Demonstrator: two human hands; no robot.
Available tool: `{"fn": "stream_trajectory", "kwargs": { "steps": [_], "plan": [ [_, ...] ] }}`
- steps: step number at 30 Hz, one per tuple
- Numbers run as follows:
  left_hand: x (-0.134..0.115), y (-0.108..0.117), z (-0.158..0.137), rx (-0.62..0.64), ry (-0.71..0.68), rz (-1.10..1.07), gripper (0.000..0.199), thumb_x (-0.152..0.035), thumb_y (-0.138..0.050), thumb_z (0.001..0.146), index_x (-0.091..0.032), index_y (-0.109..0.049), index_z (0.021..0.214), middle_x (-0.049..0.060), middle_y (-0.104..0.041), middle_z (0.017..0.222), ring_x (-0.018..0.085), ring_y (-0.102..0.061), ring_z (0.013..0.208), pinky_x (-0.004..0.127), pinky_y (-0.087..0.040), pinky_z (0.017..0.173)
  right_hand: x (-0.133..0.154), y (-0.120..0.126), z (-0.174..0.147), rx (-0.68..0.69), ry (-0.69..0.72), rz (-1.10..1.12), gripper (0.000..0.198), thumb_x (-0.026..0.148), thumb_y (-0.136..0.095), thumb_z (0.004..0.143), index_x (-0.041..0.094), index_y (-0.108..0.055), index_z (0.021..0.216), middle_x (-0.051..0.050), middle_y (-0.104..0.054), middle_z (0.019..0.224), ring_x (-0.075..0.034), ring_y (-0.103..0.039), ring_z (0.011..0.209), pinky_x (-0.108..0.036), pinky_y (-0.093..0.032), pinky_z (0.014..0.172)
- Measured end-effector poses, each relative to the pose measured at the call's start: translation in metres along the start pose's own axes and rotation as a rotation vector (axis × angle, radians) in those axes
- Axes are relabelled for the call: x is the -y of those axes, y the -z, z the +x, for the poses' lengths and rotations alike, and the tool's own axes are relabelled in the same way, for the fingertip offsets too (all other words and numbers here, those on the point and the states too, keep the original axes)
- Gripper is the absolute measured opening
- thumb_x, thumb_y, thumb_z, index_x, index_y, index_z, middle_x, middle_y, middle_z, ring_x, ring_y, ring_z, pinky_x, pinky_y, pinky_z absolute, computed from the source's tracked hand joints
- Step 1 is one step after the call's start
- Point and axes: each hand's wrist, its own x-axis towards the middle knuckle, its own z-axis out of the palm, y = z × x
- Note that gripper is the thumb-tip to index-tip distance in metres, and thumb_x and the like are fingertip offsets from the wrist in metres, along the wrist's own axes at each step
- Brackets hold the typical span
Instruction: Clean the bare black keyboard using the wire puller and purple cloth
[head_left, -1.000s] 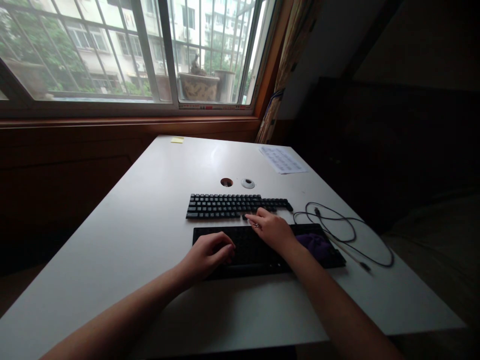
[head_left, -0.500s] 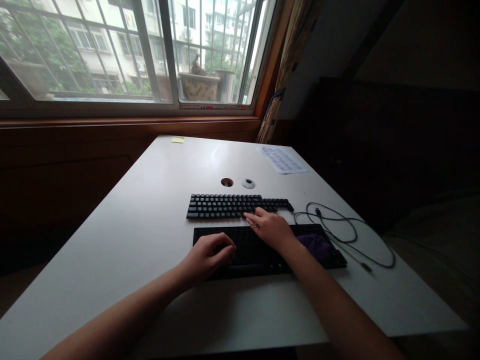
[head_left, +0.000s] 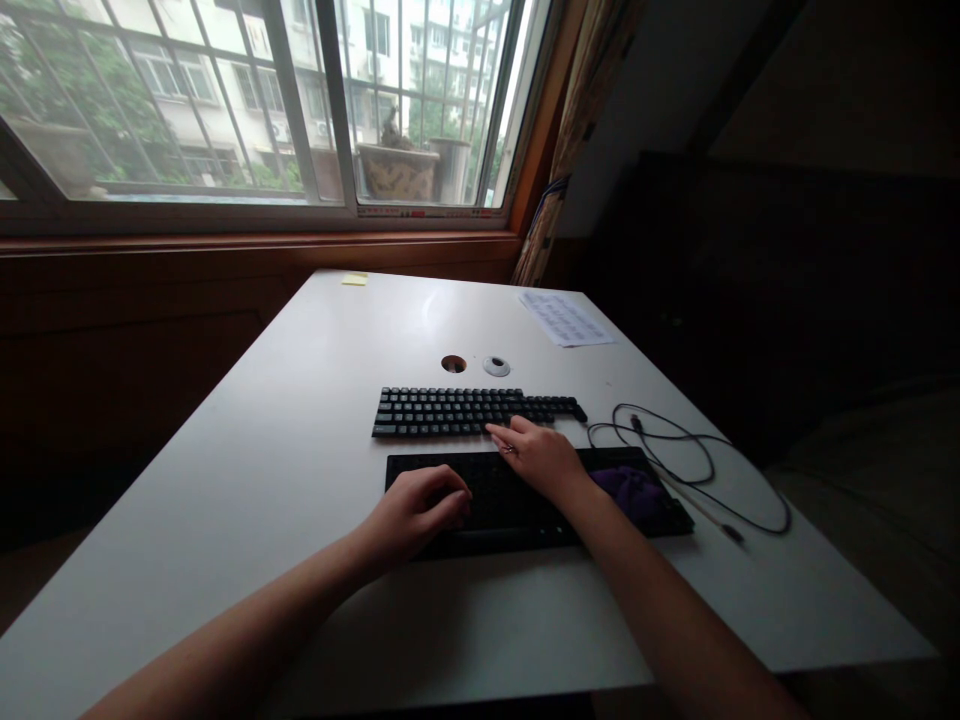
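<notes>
Rows of loose-looking black keycaps (head_left: 442, 412) lie in keyboard order on the white desk. In front of them is a black keyboard base (head_left: 495, 540), its key area dark. My right hand (head_left: 540, 455), wearing a ring, reaches over the base with its index finger stretched to the front row. Its fingertips close at a keycap there, partly hidden by the fingers. My left hand (head_left: 427, 505) rests over the base's left part, fingers curled towards the thumb. Whatever it may hold is hidden. A bunched purple cloth (head_left: 630, 490) lies on the base's right side, beside my right wrist.
A black cable (head_left: 705, 480) loops across the right of the desk (head_left: 225, 480). Behind the keycaps are a round hole (head_left: 454, 364) and a white grommet cover (head_left: 496, 367). Printed paper (head_left: 566, 320) and a yellow sticky note (head_left: 355, 280) lie farther back, near the window.
</notes>
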Motion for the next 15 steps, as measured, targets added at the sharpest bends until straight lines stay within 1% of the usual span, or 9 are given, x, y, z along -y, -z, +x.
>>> {"fn": "stream_trajectory", "kwargs": {
  "steps": [15],
  "plan": [
    [-0.0036, 0.0000, -0.0006, -0.013, -0.002, -0.002, 0.022, -0.034, -0.056, 0.094, -0.015, -0.067, 0.092, 0.005, -0.070, 0.080, 0.016, -0.065, 0.070, 0.024, -0.050, 0.064, 0.0018, 0.0011, -0.0007, -0.004, -0.015, 0.024, 0.039, 0.043, -0.039, 0.100, 0.039, -0.060, 0.133, -0.002, -0.067, 0.102, -0.018, -0.066, 0.085, -0.028, -0.042, 0.067]
  ]
}}
